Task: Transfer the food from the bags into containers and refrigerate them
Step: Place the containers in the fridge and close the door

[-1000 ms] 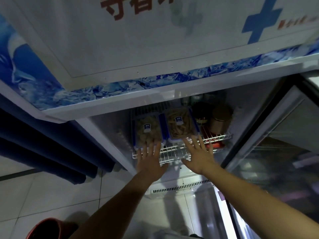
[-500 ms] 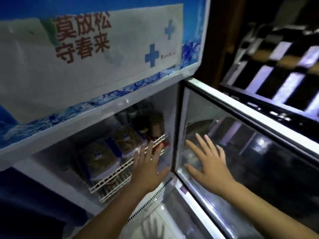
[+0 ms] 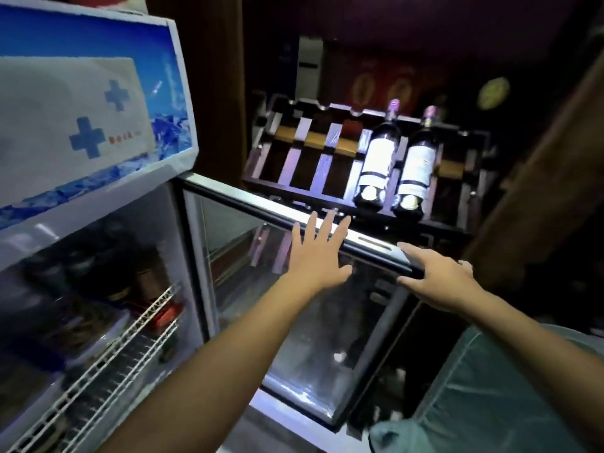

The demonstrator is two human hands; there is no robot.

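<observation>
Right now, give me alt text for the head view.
Both hands reach, fingers spread, for the open glass fridge door: left hand over the glass, right hand at its top outer corner. Containers sit on the wire shelf; two bottles lie on a rack behind.

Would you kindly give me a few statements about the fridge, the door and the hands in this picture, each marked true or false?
1. The fridge door stands open. True.
2. The left hand grips a wine bottle. False: its fingers are spread straight, over the door's glass.
3. Two wine bottles lie on the wooden rack. True.
4. The right hand is inside the fridge. False: it is at the door's outer top corner.
5. The wire shelf is bare. False: items sit on it.
</observation>
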